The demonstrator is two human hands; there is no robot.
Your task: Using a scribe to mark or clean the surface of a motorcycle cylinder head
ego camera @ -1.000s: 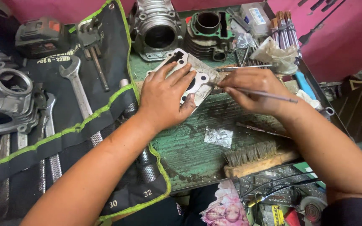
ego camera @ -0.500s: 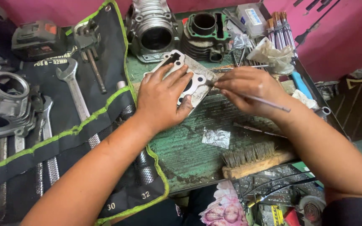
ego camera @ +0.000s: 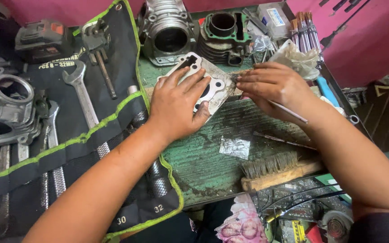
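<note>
Two hands, worn green bench, pink wall

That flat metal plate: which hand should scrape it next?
Probably the right hand: it already grips the thin tool at the plate edge. The left hand lies flat on the plate, pinning it.

A flat, pale grey cylinder gasket lies just above the frame's centre on the worn green bench top, tilted slightly, one corner toward the upper left; it shows a rectangular slot, small round bolt holes and part of a large central bore; a thin metal pick slants from centre toward the lower right.
</note>
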